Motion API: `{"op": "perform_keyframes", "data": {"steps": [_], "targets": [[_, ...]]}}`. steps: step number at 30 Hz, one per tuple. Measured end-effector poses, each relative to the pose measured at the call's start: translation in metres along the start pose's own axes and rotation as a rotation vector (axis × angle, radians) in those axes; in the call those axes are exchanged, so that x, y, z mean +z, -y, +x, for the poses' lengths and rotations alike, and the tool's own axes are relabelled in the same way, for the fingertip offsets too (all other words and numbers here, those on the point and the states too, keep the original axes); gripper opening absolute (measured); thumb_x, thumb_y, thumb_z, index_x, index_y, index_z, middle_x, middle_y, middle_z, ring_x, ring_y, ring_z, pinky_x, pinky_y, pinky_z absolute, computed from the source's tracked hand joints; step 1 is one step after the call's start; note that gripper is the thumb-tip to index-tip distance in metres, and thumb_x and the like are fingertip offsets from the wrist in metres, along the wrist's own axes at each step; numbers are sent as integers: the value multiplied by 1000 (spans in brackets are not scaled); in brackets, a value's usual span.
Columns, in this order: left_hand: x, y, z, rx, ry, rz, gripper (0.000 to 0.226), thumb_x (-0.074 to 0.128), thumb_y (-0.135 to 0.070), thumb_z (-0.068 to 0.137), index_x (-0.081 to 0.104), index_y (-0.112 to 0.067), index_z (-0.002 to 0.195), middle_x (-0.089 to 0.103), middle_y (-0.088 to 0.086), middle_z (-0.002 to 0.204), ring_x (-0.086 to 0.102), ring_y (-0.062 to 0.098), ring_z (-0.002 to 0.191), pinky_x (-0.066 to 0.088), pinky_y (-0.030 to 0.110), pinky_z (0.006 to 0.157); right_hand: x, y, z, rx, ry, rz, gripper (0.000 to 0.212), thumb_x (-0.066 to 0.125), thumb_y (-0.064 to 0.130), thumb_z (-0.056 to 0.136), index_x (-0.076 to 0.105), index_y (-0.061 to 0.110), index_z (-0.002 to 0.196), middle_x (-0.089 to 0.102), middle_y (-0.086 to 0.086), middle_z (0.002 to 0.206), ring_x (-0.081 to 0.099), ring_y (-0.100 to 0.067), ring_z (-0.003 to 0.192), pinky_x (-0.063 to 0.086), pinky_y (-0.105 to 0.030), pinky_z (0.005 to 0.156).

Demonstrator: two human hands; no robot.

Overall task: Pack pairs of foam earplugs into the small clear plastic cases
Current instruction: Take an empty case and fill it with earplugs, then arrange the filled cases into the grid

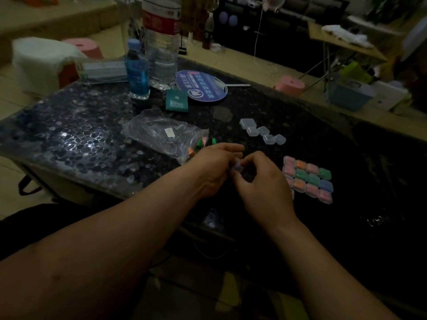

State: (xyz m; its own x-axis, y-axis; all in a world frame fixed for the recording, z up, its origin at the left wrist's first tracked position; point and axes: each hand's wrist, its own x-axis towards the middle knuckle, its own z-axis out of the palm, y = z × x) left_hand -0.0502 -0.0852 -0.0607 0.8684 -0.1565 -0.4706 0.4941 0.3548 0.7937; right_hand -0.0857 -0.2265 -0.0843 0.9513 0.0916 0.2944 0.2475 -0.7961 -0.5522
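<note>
Dim light falls on our dark speckled table [69, 139], with a cluttered room behind it. Our left hand [213, 169] and right hand [261, 185] meet above the table's near edge. The fingers of both are curled in and pinch a small case [238, 167] between them. It looks pale purple, and we cannot tell whether its lid is up or down. Just right of our hands lies a block of filled cases [308, 179], touching in rows and showing pink, orange, green and purple. Beyond them a short line of empty cases [262, 133] sits apart. Left of our hands a clear plastic bag [161, 135] lies crumpled, with loose earplugs [199, 144], green and orange, at its mouth. Farther back stand a large water bottle [161, 54], a smaller blue bottle [136, 68], a round blue fan [203, 88] and a green packet [176, 100].
</note>
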Motion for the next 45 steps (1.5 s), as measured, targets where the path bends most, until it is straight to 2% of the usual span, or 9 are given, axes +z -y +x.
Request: {"op": "perform_keyframes", "data": {"steps": [6,11,18,22,26,30,33,41,45], "targets": [[17,10,-1,-29,16,-34,43,42,12,96,62,-3,131,64,19,131,65,30,119,54,41,105,-10,-6,-5,75,-31,-18,19,72,45,93,56,34,95,63,13,95,62,-10,92,54,-38,73],[24,9,-7,-119,46,-96,29,51,-7,102,59,-4,130,74,20,114,77,27,99,63,37,86,-27,-17,-10,122,-67,-40,22,70,52,95,57,34,95,63,13,93,62,-5,86,57,-38,72],[37,19,0,-93,62,-59,29,47,-17,103,61,-3,124,68,19,124,69,31,115,53,44,104,-61,-54,-13,299,-186,-8,19,74,46,94,60,33,96,68,13,111,68,-7,101,60,-39,84],[48,21,5,-77,71,-60,23,48,-21,102,63,-6,109,71,17,117,71,30,109,55,43,99,-80,-87,-19,545,-283,-81,22,76,40,96,61,24,97,66,2,99,64,-20,88,53,-38,75],[49,22,8,-76,59,-47,23,50,-23,102,63,-6,108,73,17,114,72,31,107,55,46,102,-73,-110,-33,660,-152,-120,29,73,46,95,58,23,88,65,0,88,63,-23,79,55,-43,73],[42,18,9,-82,39,-30,23,52,-24,102,65,-6,108,74,16,112,73,30,104,59,42,89,-60,-111,-29,649,-60,-195,31,72,50,95,57,24,88,64,0,84,63,-23,75,56,-42,71],[39,17,10,-70,30,-15,22,52,-24,101,65,-7,105,74,17,112,73,30,104,59,43,93,-55,-111,-25,612,-32,-239,29,74,44,95,57,21,89,62,-1,85,61,-24,77,53,-40,71],[33,9,7,-39,-18,-21,22,52,-23,103,66,-7,110,75,15,110,73,28,99,61,40,86,-58,-108,-25,575,-135,-167,31,71,39,98,54,13,89,55,2,86,55,-20,75,51,-40,72],[25,0,4,38,-102,-69,16,50,-17,103,65,-10,106,70,6,80,68,19,73,57,30,65,-53,-97,-15,489,-220,-109,24,65,33,101,56,23,81,60,4,82,59,-19,75,48,-39,65]]}}
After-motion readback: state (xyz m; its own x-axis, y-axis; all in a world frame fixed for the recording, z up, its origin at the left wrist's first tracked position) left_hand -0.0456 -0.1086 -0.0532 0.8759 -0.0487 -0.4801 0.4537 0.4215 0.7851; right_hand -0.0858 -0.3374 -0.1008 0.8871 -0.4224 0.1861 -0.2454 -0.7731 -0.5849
